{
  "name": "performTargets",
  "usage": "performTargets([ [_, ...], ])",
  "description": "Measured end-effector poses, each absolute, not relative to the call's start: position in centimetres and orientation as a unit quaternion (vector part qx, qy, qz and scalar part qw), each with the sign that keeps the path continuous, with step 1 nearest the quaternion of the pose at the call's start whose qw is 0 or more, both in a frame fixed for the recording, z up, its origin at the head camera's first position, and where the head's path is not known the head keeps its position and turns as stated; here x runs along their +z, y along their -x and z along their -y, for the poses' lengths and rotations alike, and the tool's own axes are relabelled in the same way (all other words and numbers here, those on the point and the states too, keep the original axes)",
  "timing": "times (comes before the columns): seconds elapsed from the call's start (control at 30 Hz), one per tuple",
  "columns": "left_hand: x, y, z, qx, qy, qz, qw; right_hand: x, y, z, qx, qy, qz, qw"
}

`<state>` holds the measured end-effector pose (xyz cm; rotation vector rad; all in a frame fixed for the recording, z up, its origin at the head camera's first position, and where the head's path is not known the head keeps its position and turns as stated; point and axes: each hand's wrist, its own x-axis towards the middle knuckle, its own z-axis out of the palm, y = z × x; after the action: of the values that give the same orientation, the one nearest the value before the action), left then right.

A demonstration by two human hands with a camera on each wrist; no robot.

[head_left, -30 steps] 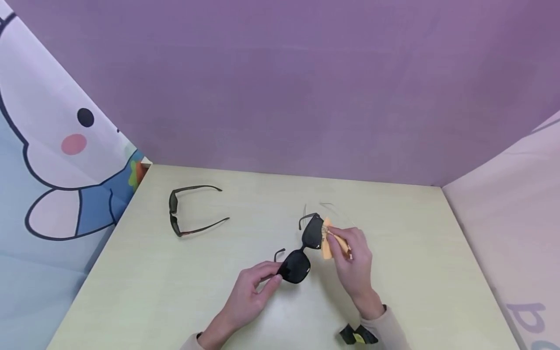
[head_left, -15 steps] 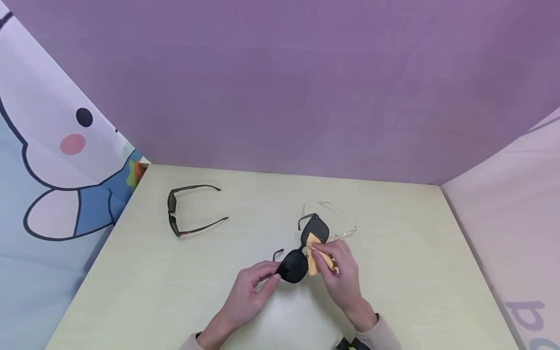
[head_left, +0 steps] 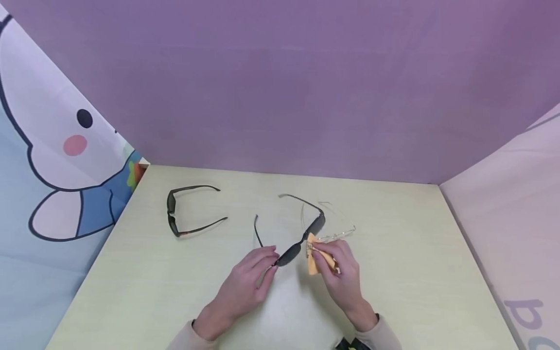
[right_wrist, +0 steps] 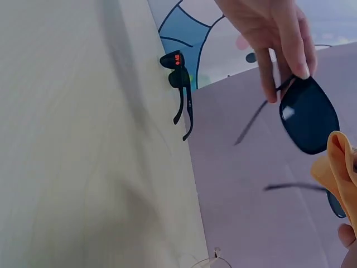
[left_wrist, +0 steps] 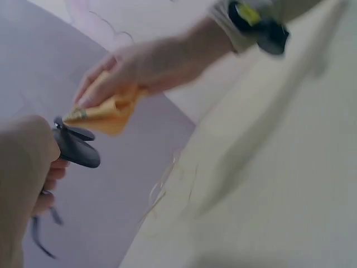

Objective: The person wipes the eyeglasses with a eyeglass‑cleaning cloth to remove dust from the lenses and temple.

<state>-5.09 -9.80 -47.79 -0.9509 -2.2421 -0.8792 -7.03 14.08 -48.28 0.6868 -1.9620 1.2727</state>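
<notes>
In the head view, the left hand point(head_left: 242, 282), low in the centre of the frame, pinches one end of the black sunglasses point(head_left: 290, 253) between thumb and fingers; they tilt up toward the right, temples unfolded. Just right of them, the right hand point(head_left: 342, 278) pinches an orange cloth point(head_left: 313, 267) beside the bridge. Thin-framed glasses point(head_left: 337, 236) lie behind on the table point(head_left: 415, 267), and dark glasses point(head_left: 172, 201) rest left of centre.

In the left wrist view, the right hand and cloth fill the upper left, the cloth's tip at the sunglasses near the left edge.

In the right wrist view, the left hand grips the sunglasses at upper right; the cloth partly covers them at the right edge.
</notes>
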Motion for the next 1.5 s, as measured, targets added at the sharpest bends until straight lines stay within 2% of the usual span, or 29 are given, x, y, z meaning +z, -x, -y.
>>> performTargets([
  [0.13, -47.2, 6.3, 10.6, -0.183, 0.403, 0.827, 0.346, -48.1, 7.0, -14.0, 0.493, -0.271, 0.752, 0.345],
  [0.37, -45.5, 7.9, 11.6, -0.005, 0.465, 0.791, 0.398, -47.4, 6.9, -13.6, 0.496, -0.288, 0.74, 0.352],
  [0.5, -44.6, 8.4, 11.5, 0.057, 0.492, 0.77, 0.402, -46.2, 7.1, -13.2, 0.492, -0.307, 0.737, 0.348],
  [0.73, -42.8, 8.4, 10.9, 0.121, 0.518, 0.741, 0.411, -43.6, 7.4, -12.8, 0.447, -0.317, 0.785, 0.289],
  [1.03, -40.8, 8.7, 9.9, 0.132, 0.534, 0.693, 0.466, -42.0, 7.2, -12.3, 0.371, -0.306, 0.817, 0.319],
  [1.5, -40.9, 9.8, 10.0, 0.191, 0.574, 0.668, 0.433, -41.0, 9.5, -12.2, 0.289, -0.306, 0.875, 0.24],
])
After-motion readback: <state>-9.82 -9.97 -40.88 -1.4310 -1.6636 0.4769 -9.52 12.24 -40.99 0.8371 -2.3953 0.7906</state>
